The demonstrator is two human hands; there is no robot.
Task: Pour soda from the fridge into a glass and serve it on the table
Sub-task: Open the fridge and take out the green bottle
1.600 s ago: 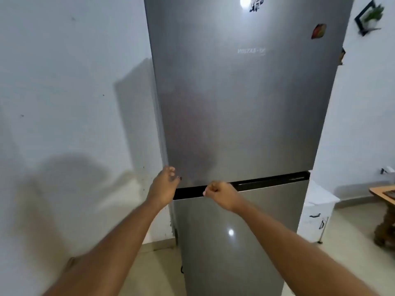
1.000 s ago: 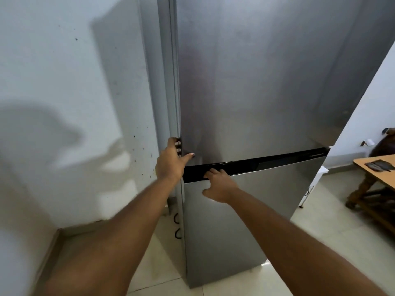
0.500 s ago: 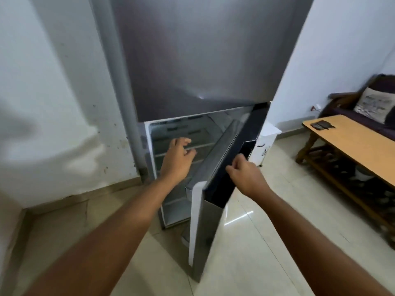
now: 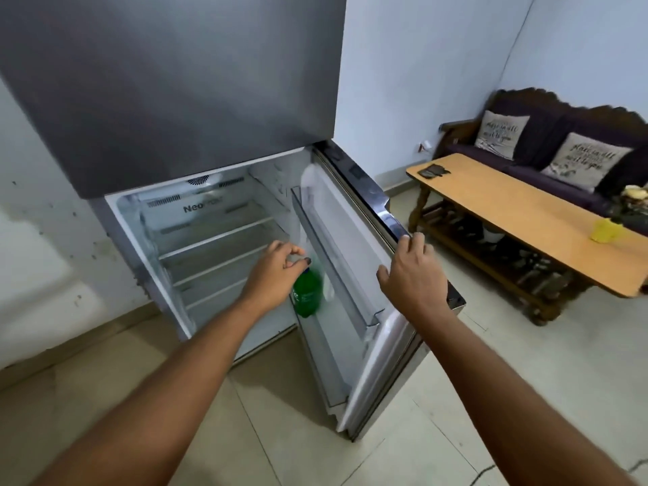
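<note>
left hand (image 4: 277,271) grips green bottle (image 4: 308,292); fridge (image 4: 210,222) reads "neo".

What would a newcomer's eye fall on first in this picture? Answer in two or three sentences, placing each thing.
The green soda bottle stands out in the open fridge door's rack, the left hand closing around its top. The right hand holds the door's upper edge. The fridge shelves look bare, and a yellow cup sits on the wooden table at right.

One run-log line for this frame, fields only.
stage: fetch soda | left hand: closing on green plastic soda bottle top | right hand: holding open lower fridge door edge
</note>
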